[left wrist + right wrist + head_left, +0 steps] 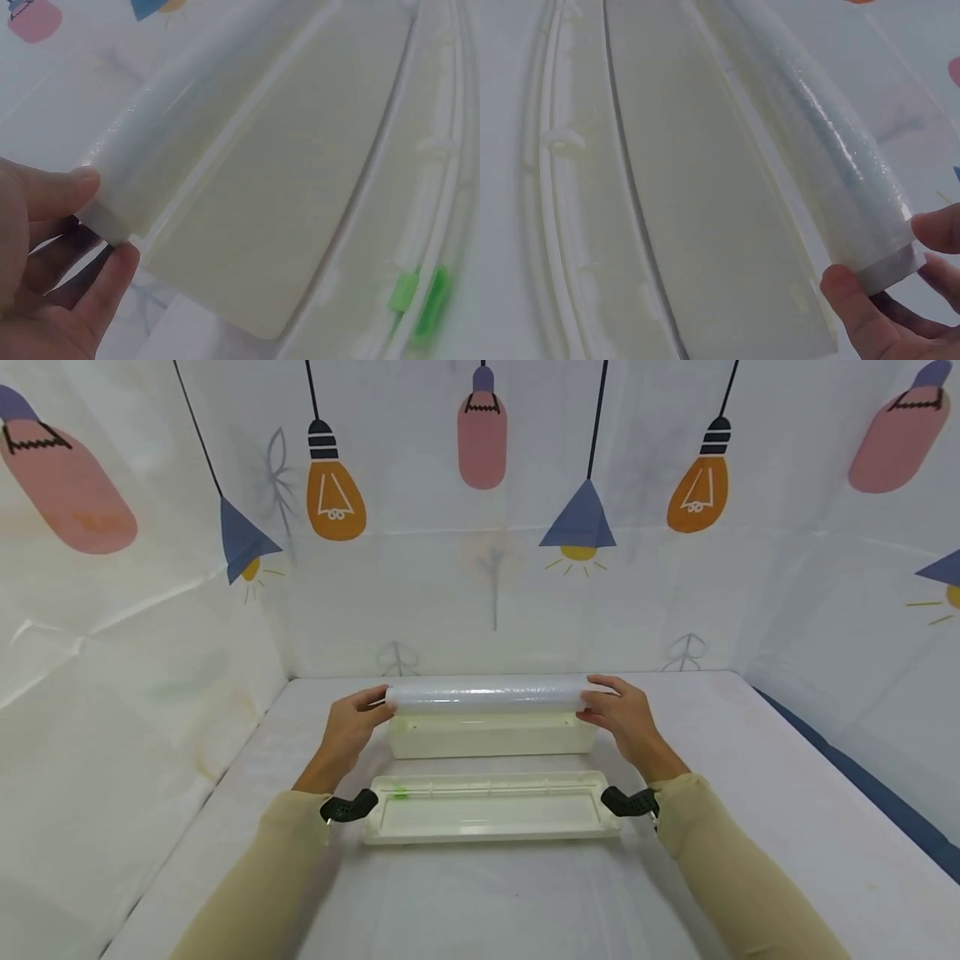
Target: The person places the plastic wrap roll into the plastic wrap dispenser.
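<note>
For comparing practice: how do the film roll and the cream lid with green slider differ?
The film roll is a shiny cylinder; the cream lid, shallow and rimmed. The left hand and right hand hold the roll; the lid lies on the table. Both are long.

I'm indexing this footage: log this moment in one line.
left hand: grips roll, left end | right hand: grips roll, right end | box: on table | lid: in front of box
</note>
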Demonstrator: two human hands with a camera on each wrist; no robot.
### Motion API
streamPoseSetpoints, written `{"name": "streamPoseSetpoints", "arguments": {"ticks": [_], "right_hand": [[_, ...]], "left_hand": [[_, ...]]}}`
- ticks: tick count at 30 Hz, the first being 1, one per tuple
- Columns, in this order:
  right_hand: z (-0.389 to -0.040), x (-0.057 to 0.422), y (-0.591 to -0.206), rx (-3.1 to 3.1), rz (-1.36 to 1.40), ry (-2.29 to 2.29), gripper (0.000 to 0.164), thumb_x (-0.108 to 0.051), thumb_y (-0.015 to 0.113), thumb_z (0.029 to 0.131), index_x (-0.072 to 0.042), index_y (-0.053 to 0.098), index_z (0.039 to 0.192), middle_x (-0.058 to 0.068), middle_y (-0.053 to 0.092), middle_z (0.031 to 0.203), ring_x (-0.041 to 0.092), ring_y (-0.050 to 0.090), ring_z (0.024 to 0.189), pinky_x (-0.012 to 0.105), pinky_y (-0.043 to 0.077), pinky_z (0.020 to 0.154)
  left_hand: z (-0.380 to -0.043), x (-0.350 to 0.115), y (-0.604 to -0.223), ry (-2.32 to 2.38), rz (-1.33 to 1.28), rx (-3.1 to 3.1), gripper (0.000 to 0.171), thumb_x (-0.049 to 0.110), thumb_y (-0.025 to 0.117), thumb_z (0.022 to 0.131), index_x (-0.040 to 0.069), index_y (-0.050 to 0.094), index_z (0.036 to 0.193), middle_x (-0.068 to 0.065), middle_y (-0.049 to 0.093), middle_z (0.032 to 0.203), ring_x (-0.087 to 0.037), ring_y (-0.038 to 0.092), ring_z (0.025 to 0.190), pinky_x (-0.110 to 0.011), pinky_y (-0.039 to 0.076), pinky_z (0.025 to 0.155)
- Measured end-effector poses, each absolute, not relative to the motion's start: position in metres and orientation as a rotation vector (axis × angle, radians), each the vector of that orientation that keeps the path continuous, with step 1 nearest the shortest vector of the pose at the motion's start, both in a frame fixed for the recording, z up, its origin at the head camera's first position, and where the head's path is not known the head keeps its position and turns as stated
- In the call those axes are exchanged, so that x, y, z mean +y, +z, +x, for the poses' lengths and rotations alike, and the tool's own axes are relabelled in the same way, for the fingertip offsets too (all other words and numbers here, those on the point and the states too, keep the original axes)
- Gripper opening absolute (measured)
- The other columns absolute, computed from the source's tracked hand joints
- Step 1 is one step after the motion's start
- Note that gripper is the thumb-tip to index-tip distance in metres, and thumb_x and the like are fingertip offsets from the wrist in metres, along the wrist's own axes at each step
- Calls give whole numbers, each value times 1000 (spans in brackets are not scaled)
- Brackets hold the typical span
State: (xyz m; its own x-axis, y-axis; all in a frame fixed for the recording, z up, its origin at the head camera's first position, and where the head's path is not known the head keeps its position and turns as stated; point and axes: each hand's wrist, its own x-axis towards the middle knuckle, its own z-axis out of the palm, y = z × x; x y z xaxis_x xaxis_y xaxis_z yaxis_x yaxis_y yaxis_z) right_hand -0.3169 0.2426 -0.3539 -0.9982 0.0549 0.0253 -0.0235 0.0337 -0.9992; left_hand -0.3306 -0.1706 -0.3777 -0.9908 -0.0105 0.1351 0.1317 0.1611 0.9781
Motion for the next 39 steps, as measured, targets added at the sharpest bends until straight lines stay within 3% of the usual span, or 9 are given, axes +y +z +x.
{"name": "streamPoseSetpoints", "arguments": {"ticks": [6, 21, 27, 34, 39], "right_hand": [[-320, 241, -356, -2239, -30, 2129, 52, -11, 64, 99, 1, 48, 147, 23, 59, 127, 24, 68, 95, 37, 55, 93], [-326, 238, -364, -2278, -63, 2086, 51, -11, 61, 100, 3, 46, 147, 29, 54, 135, 22, 68, 96, 32, 56, 88], [-325, 239, -364, -2278, -111, 2075, 49, -11, 60, 101, 0, 48, 147, 29, 51, 138, 28, 67, 102, 32, 56, 88], [-324, 239, -365, -2290, -119, 2051, 48, -11, 59, 101, 0, 49, 146, 29, 53, 136, 36, 63, 110, 32, 56, 88], [-324, 241, -365, -2304, -109, 2041, 48, -10, 59, 101, 1, 48, 147, 30, 53, 138, 36, 64, 109, 31, 56, 87]], "left_hand": [[-333, -173, -379, -1897, -100, -2370, 52, 19, 71, 96, 3, 56, 142, -15, 57, 141, -26, 51, 131, -41, 38, 111], [-336, -175, -386, -1868, -132, -2385, 50, 18, 69, 97, 0, 54, 143, -16, 58, 140, -27, 52, 129, -42, 40, 110], [-335, -171, -387, -1862, -158, -2393, 49, 14, 67, 98, -2, 54, 142, -21, 55, 141, -28, 52, 130, -43, 40, 110], [-329, -168, -388, -1759, -156, -2457, 50, 17, 65, 99, 0, 52, 144, -18, 54, 143, -28, 49, 134, -45, 42, 109], [-326, -167, -387, -1667, -164, -2511, 51, 19, 66, 99, 0, 52, 144, -19, 54, 143, -30, 49, 133, -47, 43, 107]]}}
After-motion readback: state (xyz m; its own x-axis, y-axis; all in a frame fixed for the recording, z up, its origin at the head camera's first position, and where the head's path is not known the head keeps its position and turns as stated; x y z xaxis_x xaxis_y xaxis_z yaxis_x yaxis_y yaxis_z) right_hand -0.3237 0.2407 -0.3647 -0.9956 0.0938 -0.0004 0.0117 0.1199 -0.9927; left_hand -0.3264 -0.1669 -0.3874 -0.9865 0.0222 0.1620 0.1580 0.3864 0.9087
